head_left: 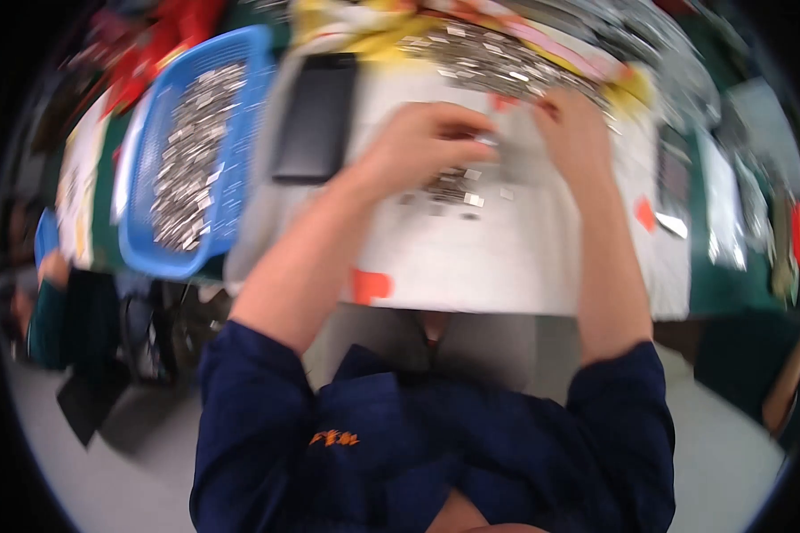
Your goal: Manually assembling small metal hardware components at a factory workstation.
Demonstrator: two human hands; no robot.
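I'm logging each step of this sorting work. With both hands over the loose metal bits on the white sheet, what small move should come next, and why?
Probably pinch one piece: the left hand curls over a small cluster of metal pieces on the white sheet, the right hand beside it. Motion blur hides whether either already holds one.

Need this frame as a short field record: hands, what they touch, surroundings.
left hand: curled over a small cluster of metal pieces, grip unclear from blur
right hand: at the edge of the large pile of metal pieces, grip unclear
work surface: white sheet with orange tabs
blue basket: left of the sheet, holds more metal pieces
dark flat device: between basket and left hand
image quality: motion-blurred
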